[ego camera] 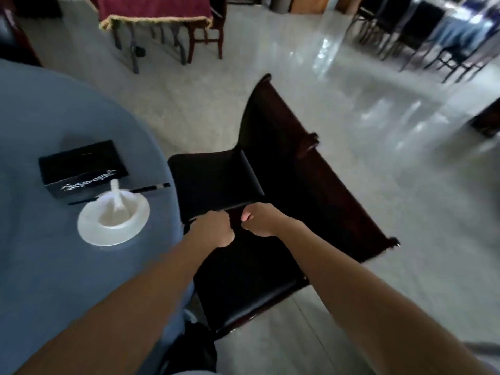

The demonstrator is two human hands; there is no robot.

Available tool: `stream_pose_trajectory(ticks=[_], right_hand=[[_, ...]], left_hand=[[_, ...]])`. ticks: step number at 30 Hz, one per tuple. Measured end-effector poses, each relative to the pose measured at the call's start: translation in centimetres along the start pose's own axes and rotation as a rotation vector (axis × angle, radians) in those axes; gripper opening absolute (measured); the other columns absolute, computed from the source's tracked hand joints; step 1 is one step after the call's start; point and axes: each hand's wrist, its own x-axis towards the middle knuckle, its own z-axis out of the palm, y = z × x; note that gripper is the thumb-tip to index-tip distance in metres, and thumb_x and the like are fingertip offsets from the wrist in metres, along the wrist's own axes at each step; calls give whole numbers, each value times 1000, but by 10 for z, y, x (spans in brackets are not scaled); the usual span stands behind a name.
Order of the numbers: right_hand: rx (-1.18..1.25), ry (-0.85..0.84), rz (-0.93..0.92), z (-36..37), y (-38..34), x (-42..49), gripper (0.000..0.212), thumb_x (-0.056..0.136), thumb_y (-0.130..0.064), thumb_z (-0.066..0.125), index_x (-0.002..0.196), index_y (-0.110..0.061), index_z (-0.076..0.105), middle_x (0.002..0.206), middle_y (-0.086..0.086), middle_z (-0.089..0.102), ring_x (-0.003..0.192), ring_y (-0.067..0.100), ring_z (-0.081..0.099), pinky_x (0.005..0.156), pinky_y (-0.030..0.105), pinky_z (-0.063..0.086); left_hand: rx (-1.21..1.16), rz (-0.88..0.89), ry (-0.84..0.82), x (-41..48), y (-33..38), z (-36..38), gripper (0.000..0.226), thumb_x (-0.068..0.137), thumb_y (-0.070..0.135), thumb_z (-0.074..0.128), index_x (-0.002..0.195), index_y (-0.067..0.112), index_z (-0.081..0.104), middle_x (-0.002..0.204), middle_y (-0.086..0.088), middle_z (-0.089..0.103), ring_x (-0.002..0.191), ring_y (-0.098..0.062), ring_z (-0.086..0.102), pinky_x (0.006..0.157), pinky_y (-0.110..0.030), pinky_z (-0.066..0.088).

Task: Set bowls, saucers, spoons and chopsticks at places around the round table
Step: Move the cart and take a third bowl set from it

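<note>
A white saucer (89, 231) lies on the round table's blue cloth (40, 266) near its right edge. On the saucer stands a white bowl (113, 215) with a white spoon (117, 196) in it. Dark chopsticks (146, 188) lie just behind the saucer. To the right of the table, my left hand (215, 230) and my right hand (259, 220) are curled into fists side by side. They hover at the near edge of a black chair seat (213, 182). Nothing shows inside either fist, and I cannot tell whether they touch the seat.
A black box (78, 166) with silver decoration sits behind the place setting. A second black chair seat (243, 282) is under my forearms, with dark chair backs (311, 185) to the right. A red-clothed table (154, 9) and more chairs (419, 28) stand across the pale tiled floor.
</note>
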Motion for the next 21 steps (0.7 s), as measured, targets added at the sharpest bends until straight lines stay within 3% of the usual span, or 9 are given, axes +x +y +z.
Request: stream_pose_trajectory(ticks=[2, 5, 7, 10, 12, 14, 17, 19, 21], right_hand=[[30, 51, 75, 5, 64, -60, 30, 98, -26, 54, 125, -18, 63, 124, 5, 63, 112, 26, 60, 89, 34, 50], [108, 124, 240, 26, 151, -162, 33, 97, -20, 51, 128, -15, 62, 128, 7, 63, 117, 28, 58, 96, 39, 50], [160, 150, 361, 44, 201, -233, 35, 97, -15, 49, 129, -8, 62, 131, 12, 61, 119, 31, 58, 94, 36, 49], [245, 219, 539, 75, 268, -336, 34, 97, -10, 46, 123, 1, 65, 128, 20, 63, 116, 35, 59, 87, 33, 47], [340, 290, 676, 100, 300, -400, 32, 96, -11, 47, 120, 2, 65, 124, 20, 65, 110, 37, 62, 84, 37, 51], [428, 325, 821, 129, 324, -464, 26, 96, -12, 47, 111, 0, 64, 116, 19, 67, 96, 36, 64, 68, 38, 51], [626, 404, 1010, 178, 348, -542, 23, 95, -13, 52, 109, -2, 66, 98, 15, 68, 82, 32, 65, 52, 30, 45], [717, 313, 1086, 206, 359, -576, 28, 97, -21, 51, 109, 1, 65, 85, 10, 66, 65, 27, 65, 49, 30, 50], [809, 213, 1148, 226, 369, -600, 31, 96, -28, 51, 111, -3, 64, 90, 6, 66, 63, 26, 67, 55, 31, 56]], left_hand=[[101, 102, -97, -23, 63, 29, 27, 95, 27, 50, 116, 11, 57, 103, -10, 64, 89, -27, 67, 83, -42, 57], [299, 226, -201, -66, 157, 84, 30, 96, 24, 44, 115, 6, 60, 96, -11, 67, 82, -26, 69, 80, -39, 59], [418, 345, -284, -101, 221, 125, 33, 96, 24, 41, 111, 5, 63, 95, -14, 70, 76, -27, 69, 72, -31, 59], [608, 605, -359, -154, 310, 192, 33, 98, 19, 42, 110, 1, 67, 105, -19, 71, 91, -32, 71, 66, -32, 54], [716, 758, -368, -191, 357, 236, 29, 98, 19, 43, 106, 3, 66, 96, -17, 72, 88, -31, 72, 65, -32, 54], [788, 897, -374, -232, 397, 278, 28, 96, 21, 46, 101, 4, 67, 86, -16, 73, 81, -29, 74, 61, -33, 57], [871, 1075, -412, -293, 439, 331, 26, 94, 18, 46, 98, 4, 68, 81, -16, 72, 61, -23, 70, 45, -25, 49], [921, 1151, -476, -324, 454, 359, 27, 92, 17, 44, 99, 5, 68, 87, -16, 73, 54, -26, 65, 43, -24, 45], [943, 1222, -525, -345, 467, 381, 27, 90, 17, 44, 96, 6, 67, 91, -16, 73, 55, -28, 62, 46, -24, 45]])
